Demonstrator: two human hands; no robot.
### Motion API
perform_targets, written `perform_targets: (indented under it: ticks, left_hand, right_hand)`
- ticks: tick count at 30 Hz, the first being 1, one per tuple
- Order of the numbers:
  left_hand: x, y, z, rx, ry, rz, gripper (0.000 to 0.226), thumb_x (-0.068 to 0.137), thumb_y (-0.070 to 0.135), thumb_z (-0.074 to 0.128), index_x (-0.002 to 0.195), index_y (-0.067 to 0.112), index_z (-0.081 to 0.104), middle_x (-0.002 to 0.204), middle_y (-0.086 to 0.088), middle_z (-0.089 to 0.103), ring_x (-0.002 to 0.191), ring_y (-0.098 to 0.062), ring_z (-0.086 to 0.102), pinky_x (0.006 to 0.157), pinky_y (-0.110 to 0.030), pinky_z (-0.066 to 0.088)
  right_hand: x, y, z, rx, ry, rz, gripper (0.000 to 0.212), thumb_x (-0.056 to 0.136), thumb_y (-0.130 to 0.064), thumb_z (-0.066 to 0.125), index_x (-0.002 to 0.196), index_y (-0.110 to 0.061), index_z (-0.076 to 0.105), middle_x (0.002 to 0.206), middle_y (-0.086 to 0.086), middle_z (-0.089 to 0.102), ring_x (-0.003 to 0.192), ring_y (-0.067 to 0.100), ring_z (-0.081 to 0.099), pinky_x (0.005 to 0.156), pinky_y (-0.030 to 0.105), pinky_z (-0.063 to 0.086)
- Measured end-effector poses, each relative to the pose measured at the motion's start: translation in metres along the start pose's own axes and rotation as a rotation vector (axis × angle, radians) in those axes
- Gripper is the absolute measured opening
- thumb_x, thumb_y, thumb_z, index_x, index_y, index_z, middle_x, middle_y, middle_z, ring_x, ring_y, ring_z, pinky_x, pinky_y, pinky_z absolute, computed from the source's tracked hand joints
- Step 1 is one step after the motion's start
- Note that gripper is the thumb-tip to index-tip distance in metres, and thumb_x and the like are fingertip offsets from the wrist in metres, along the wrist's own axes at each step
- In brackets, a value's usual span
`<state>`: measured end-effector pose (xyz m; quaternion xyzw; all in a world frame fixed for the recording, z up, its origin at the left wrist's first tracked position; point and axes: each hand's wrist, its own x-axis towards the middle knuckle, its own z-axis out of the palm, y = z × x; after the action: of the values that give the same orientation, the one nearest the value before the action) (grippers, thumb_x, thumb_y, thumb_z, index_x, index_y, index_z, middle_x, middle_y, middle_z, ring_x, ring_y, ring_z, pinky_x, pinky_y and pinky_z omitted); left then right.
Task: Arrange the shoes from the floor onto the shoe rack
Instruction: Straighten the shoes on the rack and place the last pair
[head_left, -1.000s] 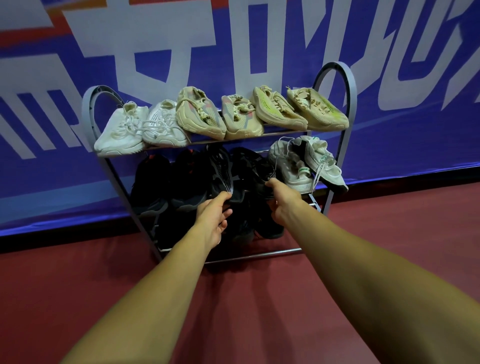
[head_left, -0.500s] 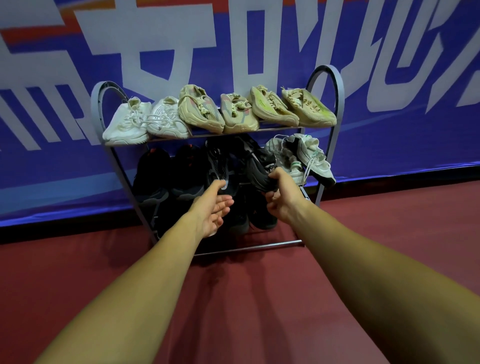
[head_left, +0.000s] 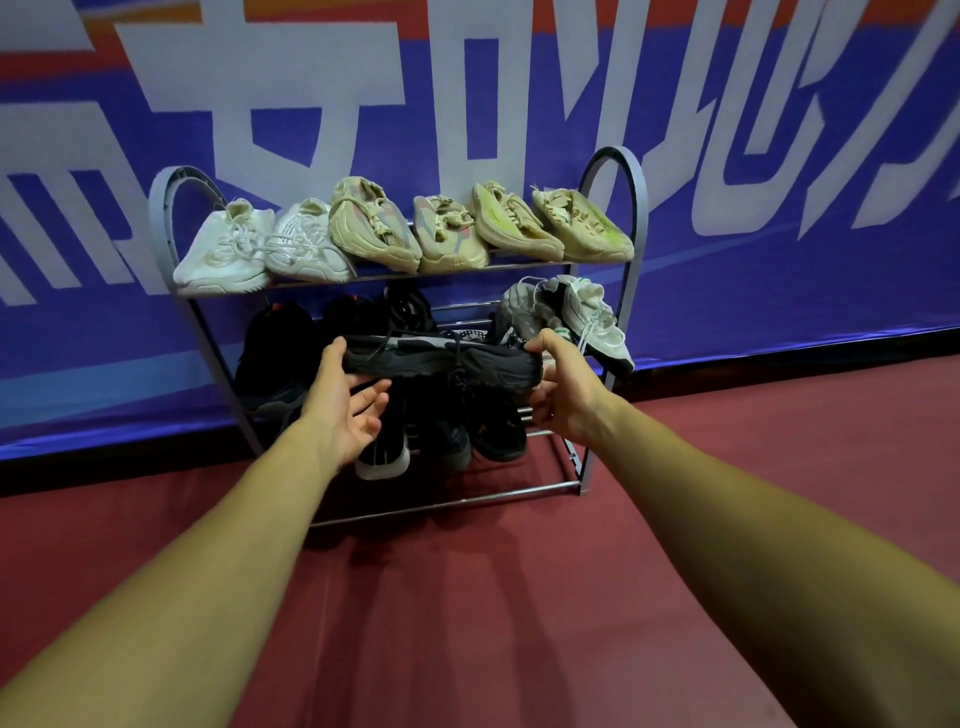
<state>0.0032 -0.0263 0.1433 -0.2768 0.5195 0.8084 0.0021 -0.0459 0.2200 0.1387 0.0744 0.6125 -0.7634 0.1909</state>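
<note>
Your right hand (head_left: 563, 395) grips one end of a dark shoe (head_left: 441, 361); your left hand (head_left: 343, 405), fingers loose, props the other, likely levelling it for the shoe rack (head_left: 636, 218) just beyond.

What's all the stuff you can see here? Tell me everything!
shoe rack: one, grey metal, against the banner
white shoes: two, top shelf, left
beige shoes: four, top shelf, right
pale shoes: two, white and grey, middle shelf, right
black shoes: several, middle and bottom shelves
dark grey shoe: one, held sideways before the rack
banner: one, blue, white letters
floor: red
left hand: touches the shoe's left end
right hand: grips its right end
</note>
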Motion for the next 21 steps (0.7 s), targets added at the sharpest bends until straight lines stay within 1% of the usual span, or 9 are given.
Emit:
perform_targets:
  ticks: [2, 5, 6, 8, 11, 13, 15, 18, 21]
  left_hand:
    - [0.005, 0.001, -0.001, 0.007, 0.014, -0.008, 0.057, 0.091, 0.066, 0.049, 0.119, 0.019, 0.064, 0.098, -0.003, 0.069, 0.065, -0.012, 0.055, 0.043, -0.019, 0.028]
    - [0.011, -0.001, -0.002, 0.004, 0.024, -0.002, 0.049, 0.093, 0.049, 0.050, 0.130, 0.018, 0.059, 0.096, -0.006, 0.068, 0.064, -0.013, 0.054, 0.039, -0.016, 0.030]
    - [0.011, -0.001, -0.002, 0.010, 0.016, 0.004, 0.046, 0.092, 0.045, 0.050, 0.127, 0.016, 0.059, 0.094, -0.006, 0.068, 0.063, -0.012, 0.053, 0.039, -0.017, 0.031]
    - [0.008, -0.001, 0.000, 0.022, -0.019, 0.016, 0.035, 0.088, 0.037, 0.051, 0.113, 0.015, 0.061, 0.088, -0.007, 0.069, 0.061, -0.012, 0.052, 0.045, -0.020, 0.032]
    - [0.002, -0.001, 0.003, -0.015, -0.068, 0.038, 0.025, 0.080, 0.025, 0.051, 0.100, 0.014, 0.061, 0.084, -0.009, 0.072, 0.063, -0.015, 0.054, 0.054, -0.023, 0.032]
    - [0.001, -0.001, 0.006, -0.059, -0.089, 0.048, 0.026, 0.078, 0.020, 0.051, 0.100, 0.013, 0.063, 0.088, -0.011, 0.072, 0.065, -0.016, 0.057, 0.057, -0.024, 0.033]
    - [-0.001, -0.003, 0.013, -0.107, -0.110, 0.041, 0.023, 0.079, 0.017, 0.052, 0.098, 0.012, 0.064, 0.093, -0.012, 0.072, 0.067, -0.017, 0.059, 0.058, -0.023, 0.033]
    - [-0.004, -0.008, 0.029, -0.082, -0.130, 0.044, 0.009, 0.083, 0.012, 0.056, 0.086, 0.014, 0.064, 0.091, -0.008, 0.070, 0.070, -0.014, 0.061, 0.057, -0.022, 0.031]
    - [-0.005, -0.016, 0.043, 0.030, -0.154, 0.044, 0.010, 0.086, 0.011, 0.061, 0.081, 0.017, 0.066, 0.085, -0.002, 0.070, 0.078, -0.012, 0.062, 0.059, -0.020, 0.032]
  right_hand:
    - [0.000, -0.002, -0.003, -0.005, 0.016, -0.008, 0.021, 0.078, -0.039, 0.057, 0.071, -0.021, 0.049, 0.057, -0.004, 0.037, 0.045, 0.010, 0.032, 0.050, 0.025, 0.020]
    - [0.005, -0.005, -0.004, 0.028, 0.064, -0.037, 0.026, 0.073, -0.043, 0.063, 0.074, -0.020, 0.051, 0.054, -0.003, 0.037, 0.044, 0.010, 0.029, 0.044, 0.022, 0.022]
    - [0.007, -0.006, -0.003, 0.052, 0.091, -0.059, 0.028, 0.075, -0.044, 0.066, 0.077, -0.019, 0.053, 0.052, -0.004, 0.037, 0.044, 0.010, 0.029, 0.043, 0.021, 0.022]
    - [0.013, -0.007, -0.003, 0.134, 0.136, -0.120, 0.029, 0.080, -0.045, 0.070, 0.081, -0.020, 0.057, 0.054, -0.004, 0.039, 0.044, 0.009, 0.029, 0.042, 0.020, 0.022]
    - [0.019, -0.010, 0.000, 0.208, 0.131, -0.195, 0.028, 0.087, -0.045, 0.070, 0.075, -0.021, 0.059, 0.060, -0.006, 0.050, 0.046, 0.007, 0.038, 0.045, 0.021, 0.024]
    - [0.020, -0.011, 0.005, 0.152, 0.124, -0.166, 0.027, 0.090, -0.043, 0.068, 0.089, -0.016, 0.065, 0.078, -0.004, 0.070, 0.046, 0.003, 0.054, 0.051, 0.021, 0.032]
    - [0.018, -0.010, 0.013, 0.045, 0.077, -0.096, 0.029, 0.091, -0.041, 0.067, 0.105, -0.016, 0.065, 0.094, 0.002, 0.074, 0.050, 0.002, 0.059, 0.058, 0.023, 0.035]
    - [0.013, -0.005, 0.029, -0.123, -0.050, -0.011, 0.029, 0.092, -0.044, 0.066, 0.107, -0.019, 0.066, 0.099, 0.001, 0.075, 0.060, 0.006, 0.053, 0.061, 0.025, 0.032]
    - [0.013, -0.003, 0.041, -0.152, -0.094, -0.011, 0.032, 0.090, -0.050, 0.065, 0.108, -0.023, 0.067, 0.101, -0.003, 0.074, 0.073, 0.006, 0.059, 0.065, 0.027, 0.034]
